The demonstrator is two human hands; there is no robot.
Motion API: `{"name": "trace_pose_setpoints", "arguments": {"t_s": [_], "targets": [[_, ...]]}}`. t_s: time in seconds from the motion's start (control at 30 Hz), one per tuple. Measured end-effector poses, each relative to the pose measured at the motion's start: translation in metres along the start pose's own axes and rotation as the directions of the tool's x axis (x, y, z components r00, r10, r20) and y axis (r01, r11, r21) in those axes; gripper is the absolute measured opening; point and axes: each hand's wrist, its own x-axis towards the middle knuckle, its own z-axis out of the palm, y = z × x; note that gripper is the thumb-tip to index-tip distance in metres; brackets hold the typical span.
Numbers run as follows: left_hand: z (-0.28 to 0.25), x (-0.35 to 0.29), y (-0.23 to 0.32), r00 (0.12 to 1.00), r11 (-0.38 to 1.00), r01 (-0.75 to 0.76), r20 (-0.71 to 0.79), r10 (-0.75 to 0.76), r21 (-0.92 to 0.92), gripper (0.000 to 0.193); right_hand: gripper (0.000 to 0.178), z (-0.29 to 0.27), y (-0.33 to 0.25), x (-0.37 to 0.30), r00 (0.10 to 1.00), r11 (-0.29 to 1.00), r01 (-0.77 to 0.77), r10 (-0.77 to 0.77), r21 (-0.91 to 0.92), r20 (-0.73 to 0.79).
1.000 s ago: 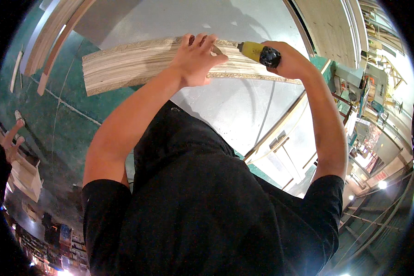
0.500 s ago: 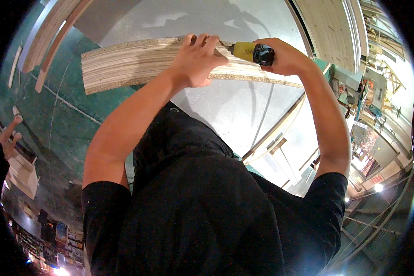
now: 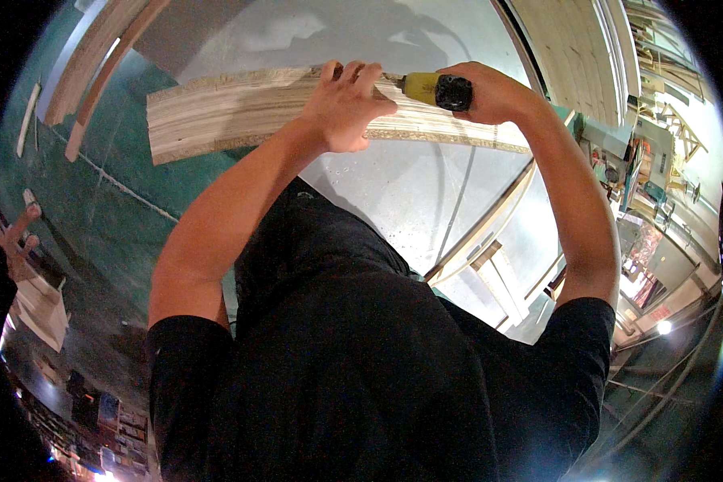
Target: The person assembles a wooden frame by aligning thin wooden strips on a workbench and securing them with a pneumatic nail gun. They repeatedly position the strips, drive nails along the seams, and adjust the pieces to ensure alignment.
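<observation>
A long striped wooden board [image 3: 225, 112] with rough, flaky edges lies crosswise in front of me on a grey surface. My left hand [image 3: 345, 108] is closed on the board around its middle, its fingers bent at the far edge and its thumb stretched to the right. In my right hand [image 3: 490, 92] is a yellow power drill [image 3: 420, 87] with a black end. The drill lies nearly level, its dark tip pointing left at the board's far edge, close to my left fingers. Whether the tip touches the wood is hard to see.
The board's left end overhangs the green floor [image 3: 128, 153]. Wooden planks [image 3: 96, 68] stand at the far left, and a stack of pale panels [image 3: 574, 48] lies at the far right. Another person's foot [image 3: 30, 198] shows at the left rim. A pale wooden frame [image 3: 490, 217] is at the right.
The drill has shifted slightly up and to the left, and its black end has turned a little. My left hand keeps its place on the board.
</observation>
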Motion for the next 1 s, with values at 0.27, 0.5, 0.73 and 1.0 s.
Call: {"name": "trace_pose_setpoints", "arguments": {"t_s": [0.27,0.5,0.73,1.0], "targets": [[-0.005,0.003,0.001,0.995,0.998,0.018,0.096,-0.023,0.054,0.07,0.055,0.016,0.016,-0.058,0.979,0.982,-0.188,0.19,0.026,-0.081],[-0.046,-0.06,-0.014,0.969,0.988,0.128,0.203,-0.144,0.086,0.07,0.047,0.095,0.053,-0.168,0.906,0.883,-0.413,0.424,0.221,-0.003],[-0.079,-0.093,-0.036,0.956,0.971,0.092,0.254,-0.148,0.22,0.095,0.044,0.164,0.065,-0.239,0.897,0.855,-0.406,0.44,0.323,-0.037],[-0.005,0.051,0.086,0.953,0.989,-0.112,0.292,0.08,0.092,0.107,0.027,0.162,0.118,-0.239,0.913,0.92,-0.325,0.365,0.217,-0.181]]}}
